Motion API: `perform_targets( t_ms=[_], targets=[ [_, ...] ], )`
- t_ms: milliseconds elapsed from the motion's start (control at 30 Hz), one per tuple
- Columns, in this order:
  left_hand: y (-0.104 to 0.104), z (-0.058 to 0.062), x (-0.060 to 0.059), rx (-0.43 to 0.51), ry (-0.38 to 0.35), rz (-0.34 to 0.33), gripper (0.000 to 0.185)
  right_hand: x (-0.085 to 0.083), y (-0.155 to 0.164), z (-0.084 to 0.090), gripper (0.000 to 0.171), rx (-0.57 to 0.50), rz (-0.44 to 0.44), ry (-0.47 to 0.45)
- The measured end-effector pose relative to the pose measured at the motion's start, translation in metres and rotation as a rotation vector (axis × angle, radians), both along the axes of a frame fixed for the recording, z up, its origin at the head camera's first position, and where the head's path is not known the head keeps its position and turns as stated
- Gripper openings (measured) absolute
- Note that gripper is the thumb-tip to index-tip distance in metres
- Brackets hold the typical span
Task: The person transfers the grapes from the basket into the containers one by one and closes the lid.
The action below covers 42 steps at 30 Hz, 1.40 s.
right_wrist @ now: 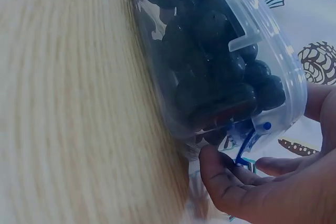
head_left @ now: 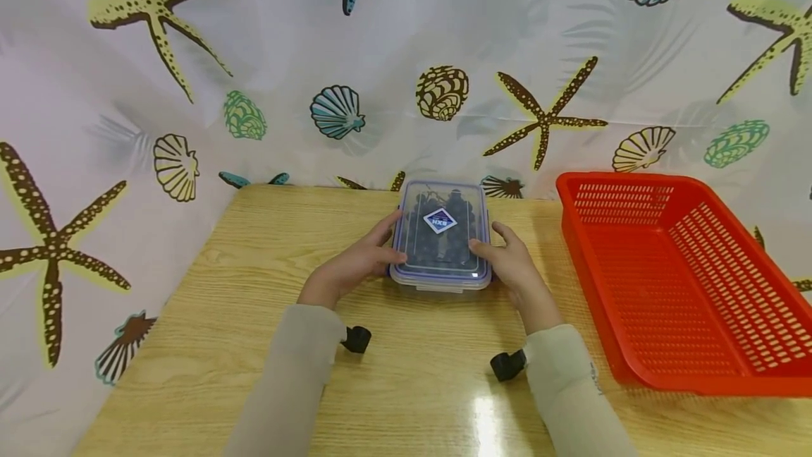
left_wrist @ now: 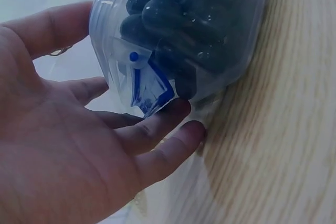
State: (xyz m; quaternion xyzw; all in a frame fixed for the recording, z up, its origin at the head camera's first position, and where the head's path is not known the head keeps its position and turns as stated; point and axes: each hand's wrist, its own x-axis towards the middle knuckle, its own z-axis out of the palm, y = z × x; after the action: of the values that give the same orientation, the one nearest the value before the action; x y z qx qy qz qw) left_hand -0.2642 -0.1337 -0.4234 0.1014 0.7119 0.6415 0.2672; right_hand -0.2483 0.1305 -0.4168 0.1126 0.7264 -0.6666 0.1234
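Observation:
A clear plastic food container with a blue-rimmed lid and a diamond-shaped label lies between both hands at the back middle of the table. Dark, rounded fruits that look like grapes fill it. My left hand holds the left side, thumb on the lid's edge and fingers beside the blue side clip. On the opposite side, my right hand grips the container, its thumb over the lid and its fingers curled by the other blue clip. Both side clips hang away from the lid.
To the right stands a red plastic basket with slotted walls. The wood-grain table meets a hanging cloth printed with starfish and shells right behind the container. Dark wrist cameras sit by both cuffs.

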Motion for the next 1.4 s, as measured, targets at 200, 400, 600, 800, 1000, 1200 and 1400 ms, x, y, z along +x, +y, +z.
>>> perform_targets(
  t_ms=[200,400,600,800,1000,1200,1400],
  targets=[
    [0.001,0.006,0.003,-0.006,-0.019,0.03,0.089,0.0,-0.002,0.002,0.081,-0.04,-0.032,0.005],
    [0.003,0.008,0.003,-0.018,-0.021,0.047,0.091,-0.001,-0.001,0.0,0.08,-0.034,-0.065,0.006],
    [0.004,0.009,0.003,-0.038,0.0,0.065,0.092,-0.003,-0.002,-0.002,0.079,-0.032,-0.098,0.034],
    [0.005,0.012,0.004,-0.05,0.021,0.068,0.09,-0.004,-0.002,-0.002,0.084,-0.033,-0.098,0.029],
    [0.004,0.015,0.005,-0.09,0.032,0.087,0.09,-0.003,-0.003,0.0,0.088,-0.04,-0.102,0.044],
    [0.004,0.016,0.006,-0.105,0.038,0.085,0.09,-0.003,-0.005,-0.001,0.091,-0.078,-0.101,0.066],
    [0.005,0.017,0.006,-0.132,0.059,0.093,0.089,-0.006,-0.005,-0.005,0.08,-0.109,-0.083,0.071]
  ],
)
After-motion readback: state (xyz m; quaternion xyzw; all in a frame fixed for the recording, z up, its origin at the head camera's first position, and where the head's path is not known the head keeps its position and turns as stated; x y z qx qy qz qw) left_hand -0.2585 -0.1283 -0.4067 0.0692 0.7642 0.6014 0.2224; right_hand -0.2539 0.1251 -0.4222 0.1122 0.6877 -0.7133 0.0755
